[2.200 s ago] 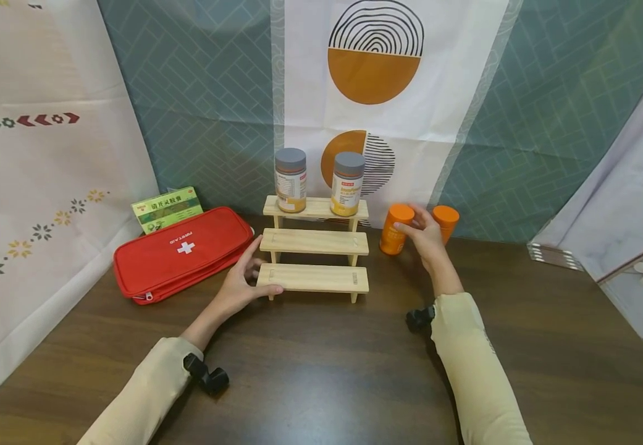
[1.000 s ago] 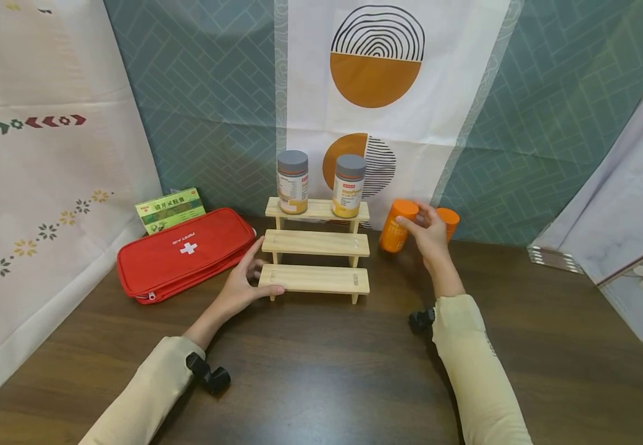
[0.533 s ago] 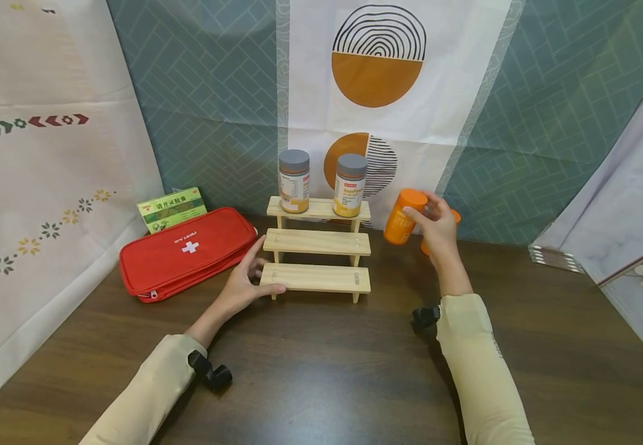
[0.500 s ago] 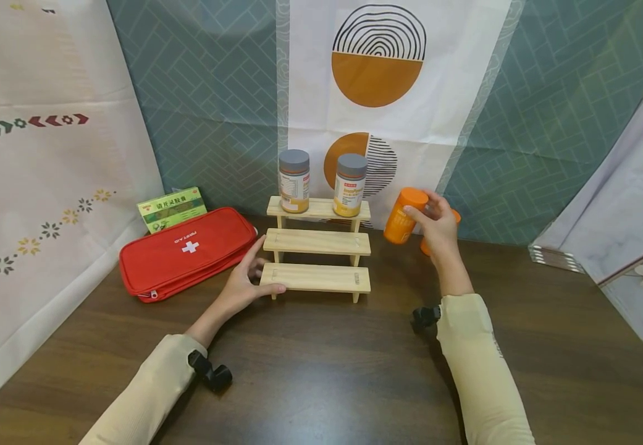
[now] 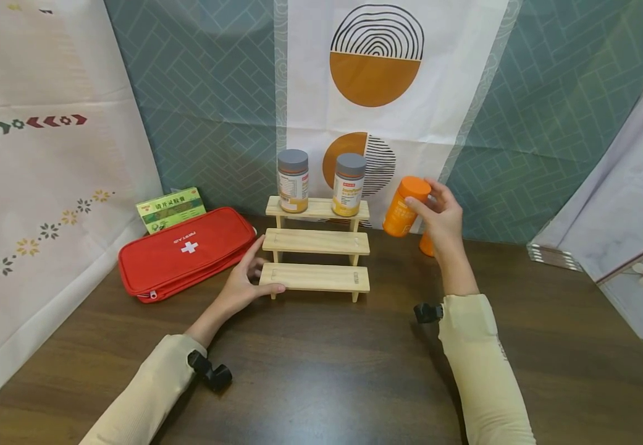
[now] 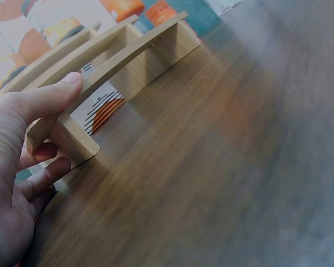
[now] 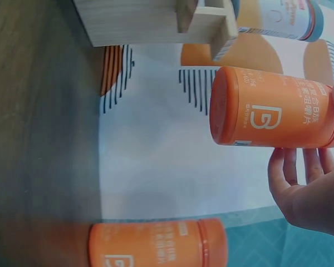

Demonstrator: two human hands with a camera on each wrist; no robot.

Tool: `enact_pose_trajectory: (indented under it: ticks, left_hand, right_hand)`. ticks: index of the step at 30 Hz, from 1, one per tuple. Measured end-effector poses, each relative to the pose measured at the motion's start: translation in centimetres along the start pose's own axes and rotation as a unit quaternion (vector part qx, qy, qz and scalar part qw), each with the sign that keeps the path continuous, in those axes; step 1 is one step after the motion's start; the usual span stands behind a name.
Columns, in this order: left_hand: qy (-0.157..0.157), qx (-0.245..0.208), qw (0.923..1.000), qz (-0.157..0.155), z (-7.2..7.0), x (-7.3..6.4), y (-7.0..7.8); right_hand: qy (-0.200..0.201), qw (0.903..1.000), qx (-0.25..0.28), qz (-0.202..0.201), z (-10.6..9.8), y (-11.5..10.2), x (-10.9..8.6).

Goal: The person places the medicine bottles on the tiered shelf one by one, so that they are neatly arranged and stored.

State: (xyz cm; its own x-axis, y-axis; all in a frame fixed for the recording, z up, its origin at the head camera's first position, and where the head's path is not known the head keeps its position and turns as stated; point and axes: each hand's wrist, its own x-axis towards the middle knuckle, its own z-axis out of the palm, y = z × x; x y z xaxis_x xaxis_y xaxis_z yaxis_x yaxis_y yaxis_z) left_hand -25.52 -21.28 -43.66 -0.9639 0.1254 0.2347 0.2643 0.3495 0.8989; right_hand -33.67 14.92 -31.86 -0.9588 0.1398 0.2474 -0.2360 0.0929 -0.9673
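Note:
A three-step wooden shelf (image 5: 315, 277) stands mid-table, and my left hand (image 5: 238, 289) grips the left end of its lowest step. In the left wrist view the thumb (image 6: 58, 94) lies on top of that board, with fingers curled beneath it. My right hand (image 5: 445, 217) holds an orange pill bottle (image 5: 403, 210) near its cap, tilted and raised off the table, right of the shelf. The right wrist view shows this bottle (image 7: 273, 108) with a white "B" on its label. A second orange bottle (image 7: 156, 245) stands behind, mostly hidden by my right hand in the head view.
Two grey-lidded jars (image 5: 293, 182) stand on the top step. Left of the shelf lie a red first-aid pouch (image 5: 188, 252) and a green medicine box (image 5: 171, 209). A patterned cloth (image 5: 232, 123) hangs behind, and a metal strip (image 5: 554, 257) is at the far right.
My right hand has taken the nearer orange bottle, tilted it and lifted it up off the table, moving slightly right. My left hand has stayed on the shelf.

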Motion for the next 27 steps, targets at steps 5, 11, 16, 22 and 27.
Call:
enact_pose_trajectory:
  ticks: [5, 11, 16, 22, 27]
  left_hand:
    - [-0.001, -0.003, 1.0000, -0.003, -0.1, -0.1, -0.1]
    - [-0.004, -0.002, 1.0000, -0.005, -0.1, 0.0, -0.1]
    - [-0.004, -0.002, 1.0000, -0.007, -0.1, 0.0, -0.1]
    - [-0.004, -0.003, 1.0000, -0.003, -0.1, 0.0, -0.2]
    - [-0.003, -0.003, 1.0000, -0.001, -0.1, 0.0, -0.1]
  right_hand:
    - [-0.004, 0.9998, 0.011, -0.013, 0.1, -1.1, -0.5]
    - [-0.010, 0.9990, 0.035, -0.027, 0.1, -2.3, -1.1]
    - [-0.020, 0.9977, 0.054, -0.035, 0.2, -2.9, -1.5]
    - [-0.042, 0.9948, 0.074, -0.056, 0.3, -3.7, -2.1]
    - [-0.076, 0.9910, 0.085, -0.071, 0.4, -4.3, -2.7]
